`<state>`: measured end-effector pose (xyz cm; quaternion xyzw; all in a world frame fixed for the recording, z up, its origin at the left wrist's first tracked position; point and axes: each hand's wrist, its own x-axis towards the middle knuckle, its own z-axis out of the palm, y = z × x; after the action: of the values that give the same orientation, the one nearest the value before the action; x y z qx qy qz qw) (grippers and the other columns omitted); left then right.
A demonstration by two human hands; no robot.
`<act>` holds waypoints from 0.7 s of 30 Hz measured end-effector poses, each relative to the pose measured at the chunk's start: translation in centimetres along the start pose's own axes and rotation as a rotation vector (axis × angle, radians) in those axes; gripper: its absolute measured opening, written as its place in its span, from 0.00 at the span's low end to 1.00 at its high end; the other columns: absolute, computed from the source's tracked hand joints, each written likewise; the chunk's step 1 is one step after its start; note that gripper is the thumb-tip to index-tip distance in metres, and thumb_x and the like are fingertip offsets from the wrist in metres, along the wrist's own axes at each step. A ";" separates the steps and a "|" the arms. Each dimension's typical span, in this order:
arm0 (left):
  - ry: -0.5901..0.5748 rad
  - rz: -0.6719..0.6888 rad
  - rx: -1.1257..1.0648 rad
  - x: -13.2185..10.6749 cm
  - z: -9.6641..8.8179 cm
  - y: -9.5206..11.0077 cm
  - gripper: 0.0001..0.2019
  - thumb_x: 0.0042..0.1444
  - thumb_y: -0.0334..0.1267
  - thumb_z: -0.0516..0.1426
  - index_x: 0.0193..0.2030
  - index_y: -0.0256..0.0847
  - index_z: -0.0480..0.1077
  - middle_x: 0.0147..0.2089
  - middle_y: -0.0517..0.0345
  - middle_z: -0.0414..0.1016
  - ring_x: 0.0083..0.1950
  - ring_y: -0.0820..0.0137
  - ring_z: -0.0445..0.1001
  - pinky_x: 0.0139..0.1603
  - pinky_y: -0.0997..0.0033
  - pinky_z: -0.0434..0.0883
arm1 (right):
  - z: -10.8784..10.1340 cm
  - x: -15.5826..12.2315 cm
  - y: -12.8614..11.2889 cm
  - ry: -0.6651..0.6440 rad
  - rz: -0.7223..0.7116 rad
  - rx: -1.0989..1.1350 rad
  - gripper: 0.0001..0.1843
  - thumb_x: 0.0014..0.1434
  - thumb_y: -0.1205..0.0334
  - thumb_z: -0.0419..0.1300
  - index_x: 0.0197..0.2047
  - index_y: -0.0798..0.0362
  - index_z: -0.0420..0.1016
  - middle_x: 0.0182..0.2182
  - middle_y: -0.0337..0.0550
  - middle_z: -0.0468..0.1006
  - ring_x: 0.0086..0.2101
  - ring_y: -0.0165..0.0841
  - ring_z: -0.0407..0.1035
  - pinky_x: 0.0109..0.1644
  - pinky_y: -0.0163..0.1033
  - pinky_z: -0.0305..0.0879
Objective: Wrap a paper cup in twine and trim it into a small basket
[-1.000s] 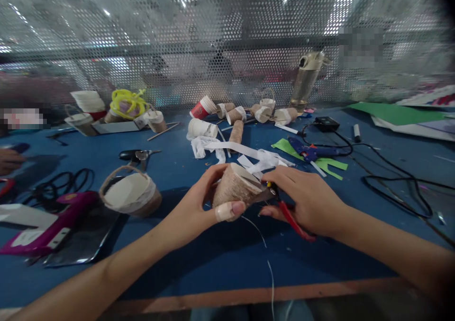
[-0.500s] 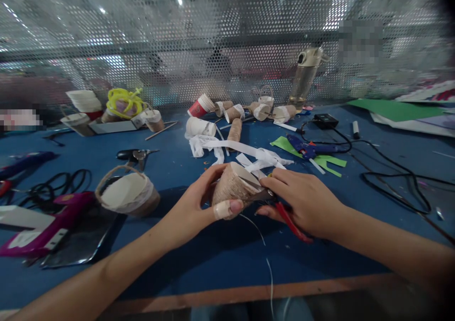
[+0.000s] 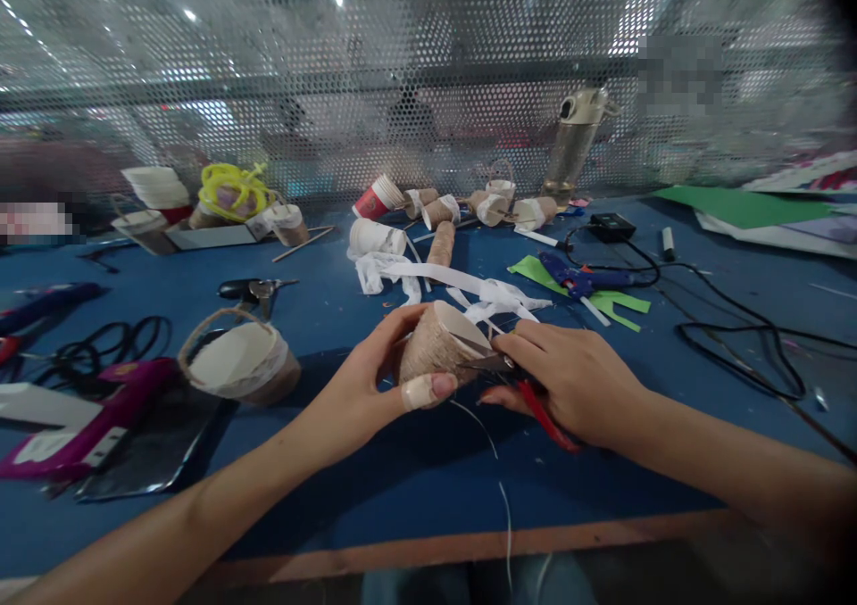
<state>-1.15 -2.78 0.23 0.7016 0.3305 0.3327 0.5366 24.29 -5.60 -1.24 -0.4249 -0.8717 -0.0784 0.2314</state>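
Observation:
My left hand point(image 3: 365, 389) is wrapped round a twine-covered paper cup point(image 3: 436, 344), held on its side just above the blue table point(image 3: 375, 489); a plaster covers the thumb tip. My right hand point(image 3: 574, 377) grips red-handled scissors point(image 3: 536, 404) whose blades sit at the cup's rim. A thin white thread point(image 3: 492, 449) trails from the cup toward the table's front edge.
A twine basket cup point(image 3: 241, 364) stands to the left, beside a purple glue gun point(image 3: 87, 426) and black scissors point(image 3: 258, 289). White strips point(image 3: 428, 277), several cups point(image 3: 435, 212), a blue glue gun point(image 3: 582, 279) on green paper, black cables point(image 3: 736, 337) and a bottle point(image 3: 579, 145) lie behind. A perforated screen backs the table.
The view shifted slightly. The scissor blades have moved in closer to the cup's rim; both hands stay on the cup and scissors.

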 end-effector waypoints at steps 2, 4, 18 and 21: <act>0.003 0.001 0.008 0.0 0.0 0.1 0.27 0.59 0.42 0.67 0.63 0.53 0.65 0.61 0.61 0.73 0.62 0.64 0.73 0.61 0.74 0.72 | 0.0 0.0 0.0 0.013 -0.006 -0.014 0.29 0.70 0.36 0.47 0.41 0.53 0.74 0.30 0.41 0.73 0.27 0.34 0.68 0.29 0.39 0.51; 0.003 0.013 0.014 0.0 0.1 0.2 0.26 0.60 0.43 0.66 0.63 0.53 0.66 0.60 0.62 0.73 0.62 0.65 0.73 0.61 0.76 0.72 | 0.0 -0.1 -0.1 0.032 -0.012 -0.034 0.29 0.69 0.35 0.48 0.40 0.53 0.74 0.29 0.41 0.73 0.26 0.34 0.68 0.28 0.39 0.50; 0.117 0.055 0.242 -0.1 0.4 0.4 0.32 0.56 0.46 0.68 0.64 0.48 0.60 0.60 0.56 0.72 0.59 0.62 0.74 0.58 0.68 0.75 | -0.4 0.3 -0.4 -0.012 0.089 -0.038 0.34 0.65 0.29 0.47 0.48 0.52 0.72 0.37 0.44 0.75 0.33 0.38 0.73 0.29 0.39 0.53; 0.128 0.080 0.312 -0.1 0.4 0.5 0.32 0.56 0.47 0.68 0.64 0.49 0.60 0.60 0.56 0.72 0.58 0.62 0.75 0.58 0.68 0.75 | -0.3 0.3 -0.3 -0.030 0.066 -0.047 0.33 0.66 0.30 0.48 0.47 0.52 0.73 0.36 0.44 0.74 0.33 0.38 0.72 0.29 0.38 0.50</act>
<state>-0.83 -3.21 0.61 0.7663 0.3835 0.3425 0.3853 23.96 -5.70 -0.84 -0.4598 -0.8585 -0.0846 0.2106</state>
